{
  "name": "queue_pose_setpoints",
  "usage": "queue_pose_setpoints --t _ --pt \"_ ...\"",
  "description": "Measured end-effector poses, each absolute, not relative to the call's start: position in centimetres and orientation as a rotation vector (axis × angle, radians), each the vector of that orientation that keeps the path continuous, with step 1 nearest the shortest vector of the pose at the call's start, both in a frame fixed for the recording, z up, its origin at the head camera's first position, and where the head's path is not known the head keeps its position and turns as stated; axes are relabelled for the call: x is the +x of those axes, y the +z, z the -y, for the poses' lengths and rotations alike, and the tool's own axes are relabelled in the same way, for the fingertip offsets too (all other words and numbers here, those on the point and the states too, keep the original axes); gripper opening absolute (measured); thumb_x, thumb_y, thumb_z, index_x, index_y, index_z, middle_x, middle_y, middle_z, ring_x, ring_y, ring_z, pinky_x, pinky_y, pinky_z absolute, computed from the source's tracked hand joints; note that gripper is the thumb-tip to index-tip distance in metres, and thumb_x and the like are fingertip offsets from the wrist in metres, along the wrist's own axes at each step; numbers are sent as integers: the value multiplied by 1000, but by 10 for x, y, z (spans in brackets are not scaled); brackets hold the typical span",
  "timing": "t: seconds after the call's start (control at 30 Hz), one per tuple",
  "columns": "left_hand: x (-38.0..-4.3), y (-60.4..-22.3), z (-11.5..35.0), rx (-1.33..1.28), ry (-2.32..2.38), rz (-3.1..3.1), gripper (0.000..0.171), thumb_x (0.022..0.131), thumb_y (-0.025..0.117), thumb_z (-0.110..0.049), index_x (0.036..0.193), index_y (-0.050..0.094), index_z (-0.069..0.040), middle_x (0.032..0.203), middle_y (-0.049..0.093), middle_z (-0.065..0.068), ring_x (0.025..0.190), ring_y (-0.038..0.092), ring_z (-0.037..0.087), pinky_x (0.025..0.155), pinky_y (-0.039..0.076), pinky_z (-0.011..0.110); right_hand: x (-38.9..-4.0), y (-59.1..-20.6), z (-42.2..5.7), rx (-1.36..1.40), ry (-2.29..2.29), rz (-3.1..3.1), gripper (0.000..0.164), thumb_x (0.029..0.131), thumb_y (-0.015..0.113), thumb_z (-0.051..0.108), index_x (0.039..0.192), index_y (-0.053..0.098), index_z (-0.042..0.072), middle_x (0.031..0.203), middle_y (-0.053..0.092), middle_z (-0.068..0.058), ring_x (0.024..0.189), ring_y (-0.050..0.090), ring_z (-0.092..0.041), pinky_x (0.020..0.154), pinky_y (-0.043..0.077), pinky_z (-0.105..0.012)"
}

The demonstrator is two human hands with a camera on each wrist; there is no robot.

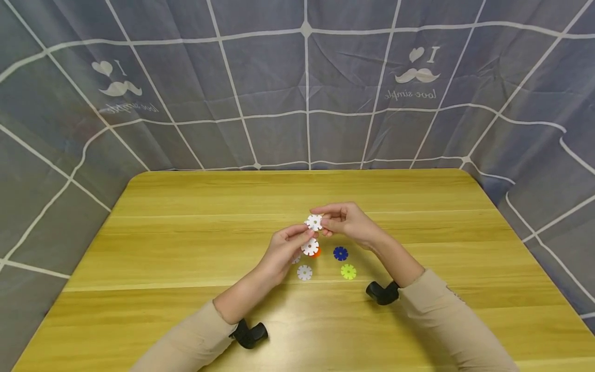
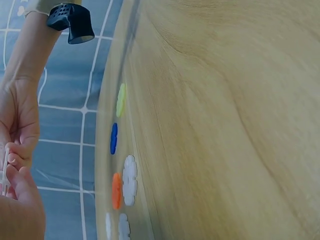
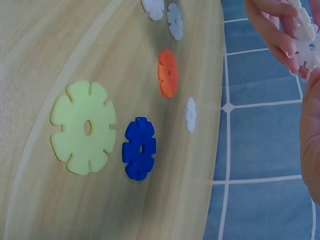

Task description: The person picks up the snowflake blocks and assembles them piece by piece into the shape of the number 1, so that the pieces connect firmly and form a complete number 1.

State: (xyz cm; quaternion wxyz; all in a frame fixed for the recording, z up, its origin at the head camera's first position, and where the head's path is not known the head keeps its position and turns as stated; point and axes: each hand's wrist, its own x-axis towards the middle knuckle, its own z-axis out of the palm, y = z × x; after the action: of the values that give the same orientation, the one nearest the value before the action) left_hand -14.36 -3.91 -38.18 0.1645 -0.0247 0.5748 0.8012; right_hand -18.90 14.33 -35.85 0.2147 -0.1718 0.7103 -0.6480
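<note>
Above the table, both hands meet at white notched discs. My right hand [image 1: 350, 223] pinches a white notched disc [image 1: 314, 222] at its right edge between thumb and fingers. My left hand [image 1: 282, 250] reaches in from the other side, thumb and fingers pinching the white plastic at its lower left. A tilted white disc [image 3: 302, 22] shows beside a flatter one [image 3: 311, 50] between the hands in the right wrist view. Just below the left thumb, another white disc [image 1: 310, 246] overlaps an orange disc [image 1: 317, 252] in the head view.
On the wooden table [image 1: 186, 248] lie a blue disc [image 1: 341, 253], a yellow-green disc [image 1: 348, 272] and a white disc [image 1: 304, 272]. One more white disc [image 1: 295, 259] is partly hidden by the left hand. A grey curtain [image 1: 265, 77] with white lines surrounds the table.
</note>
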Motion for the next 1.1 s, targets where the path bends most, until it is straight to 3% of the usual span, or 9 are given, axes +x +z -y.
queue_pose_setpoints --t 0.23,0.4,0.83,1.1 --pt "-145 -380 41 -30 2287 -1597 32 92 55 -5 119 53 12 94 68 5 88 64 12 72 51 17 -187 -361 -139 -436 -1843 -1942 35 91 48 -9 125 46 -17 83 65 -5 69 61 -11 67 54 -24" --pt "-147 -381 41 -28 2285 -1580 32 94 52 -8 118 53 13 86 66 0 79 64 10 66 52 17 -185 -363 -138 -420 -1821 -1941 36 90 48 -10 126 46 -16 82 64 -6 69 59 -14 66 53 -23" --pt "-148 -384 40 -104 2276 -1603 16 94 54 -11 100 62 2 77 66 0 71 63 10 55 51 17 -184 -365 -136 -430 -1810 -1946 34 89 52 -9 123 50 -15 82 62 -6 68 58 -14 63 51 -22" --pt "-148 -384 39 -122 2263 -1625 18 94 55 -11 102 62 3 77 67 1 71 64 9 57 52 18 -184 -364 -139 -421 -1796 -1973 33 88 56 -6 120 53 -13 83 63 -6 66 58 -11 63 52 -24"
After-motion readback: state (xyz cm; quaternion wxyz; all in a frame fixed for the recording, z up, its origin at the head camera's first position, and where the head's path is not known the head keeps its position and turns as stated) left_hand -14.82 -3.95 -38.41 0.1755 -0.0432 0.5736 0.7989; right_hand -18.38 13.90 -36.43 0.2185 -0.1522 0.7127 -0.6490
